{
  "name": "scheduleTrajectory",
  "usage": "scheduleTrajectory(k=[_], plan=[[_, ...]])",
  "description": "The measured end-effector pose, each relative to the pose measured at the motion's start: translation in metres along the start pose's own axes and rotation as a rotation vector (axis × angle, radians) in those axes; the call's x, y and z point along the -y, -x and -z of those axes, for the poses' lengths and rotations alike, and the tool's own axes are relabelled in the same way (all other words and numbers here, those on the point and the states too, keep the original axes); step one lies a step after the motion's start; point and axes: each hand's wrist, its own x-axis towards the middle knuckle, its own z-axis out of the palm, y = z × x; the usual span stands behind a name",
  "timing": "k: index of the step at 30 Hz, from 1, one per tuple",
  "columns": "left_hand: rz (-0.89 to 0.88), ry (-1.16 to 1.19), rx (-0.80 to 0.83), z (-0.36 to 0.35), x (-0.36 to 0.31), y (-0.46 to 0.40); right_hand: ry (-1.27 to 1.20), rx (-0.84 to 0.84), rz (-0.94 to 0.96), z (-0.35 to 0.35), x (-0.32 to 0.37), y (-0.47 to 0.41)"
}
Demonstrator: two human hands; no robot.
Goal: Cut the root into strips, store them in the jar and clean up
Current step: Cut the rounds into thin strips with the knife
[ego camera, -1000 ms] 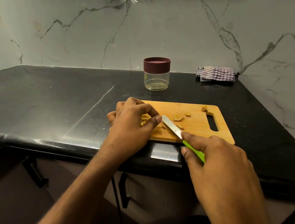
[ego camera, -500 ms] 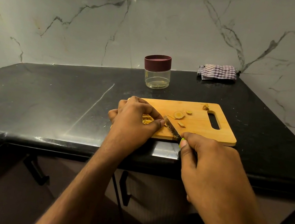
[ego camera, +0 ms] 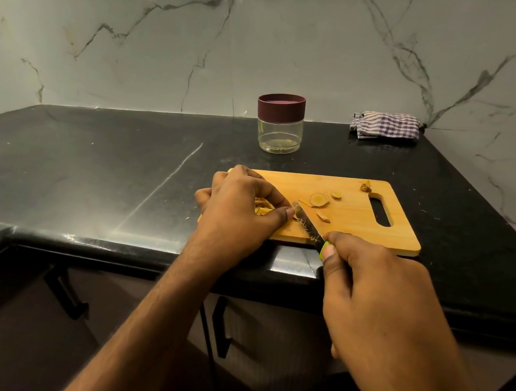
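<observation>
The left hand point(ego camera: 240, 213) rested on the near left part of the rectangular pale wooden cutting board point(ego camera: 357, 225), its fingers point(ego camera: 284, 215) curled and pinching a small cluster of yellow root strips point(ego camera: 263, 205). Just right of those fingers, the right hand point(ego camera: 379, 301) gripped the green-handled knife point(ego camera: 308, 226), fingers wrapped round the handle, the blade angled down onto the board beside the left thumb. Beyond the blade lay a round root slice point(ego camera: 319, 200) and smaller offcuts point(ego camera: 323, 217). Farther back on the black stone tabletop point(ego camera: 100, 169) stood the clear glass jar with a maroon lid point(ego camera: 279, 123), closed. A checked cloth point(ego camera: 385, 126) lay far right of it.
</observation>
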Motion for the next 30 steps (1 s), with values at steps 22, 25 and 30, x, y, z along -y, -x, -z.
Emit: scheduleTrajectory(k=[22, 25, 30], plan=[[-0.009, -0.037, -0.005, -0.001, 0.000, -0.002, 0.100, -0.003, 0.037, -0.014, -0.001, -0.019], [-0.005, -0.038, -0.001, -0.002, 0.000, -0.001, 0.131, 0.022, 0.046, -0.003, -0.004, -0.009], [-0.007, -0.037, -0.001, -0.002, 0.000, -0.001, 0.138, -0.040, 0.047, 0.007, -0.010, 0.001]])
